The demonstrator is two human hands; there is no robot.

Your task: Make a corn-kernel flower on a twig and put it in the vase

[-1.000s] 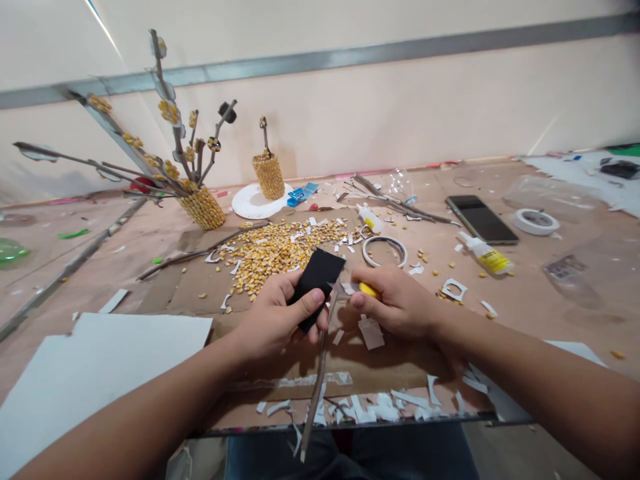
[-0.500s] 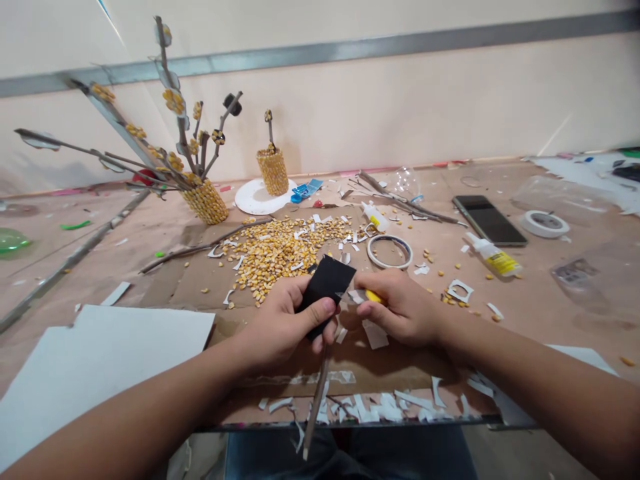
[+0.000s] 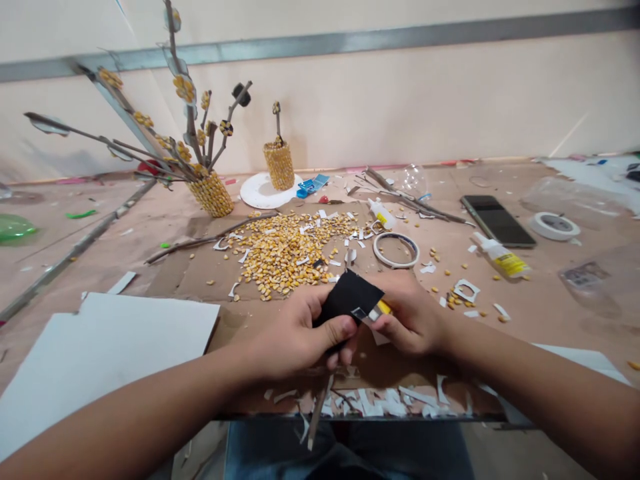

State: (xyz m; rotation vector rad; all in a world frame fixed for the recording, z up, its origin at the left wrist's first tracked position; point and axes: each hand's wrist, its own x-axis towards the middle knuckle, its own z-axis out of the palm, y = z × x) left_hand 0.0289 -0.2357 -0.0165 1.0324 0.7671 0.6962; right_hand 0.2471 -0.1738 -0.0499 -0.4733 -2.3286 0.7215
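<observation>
My left hand (image 3: 300,333) is closed on a black square of paper or felt (image 3: 349,298), thumb on top, and it also pins a thin brown stick (image 3: 319,408) that runs down past the table's front edge. My right hand (image 3: 413,313) is closed on a small yellow-handled tool (image 3: 383,307) whose tip meets the black piece's right edge. Both hands meet just above the brown cardboard mat (image 3: 200,280), in front of a heap of corn kernels (image 3: 285,250).
White paper scraps (image 3: 395,400) litter the front edge. A white sheet (image 3: 100,353) lies at left. Behind are a tape ring (image 3: 396,249), glue bottles (image 3: 500,255), a phone (image 3: 497,221), a tape roll (image 3: 554,225), a corn-covered vase with branches (image 3: 213,193) and a smaller corn-covered pot (image 3: 280,165).
Both hands have come a little closer to me and closer together. The black piece has tilted flatter, and the yellow-handled tool now touches its right edge.
</observation>
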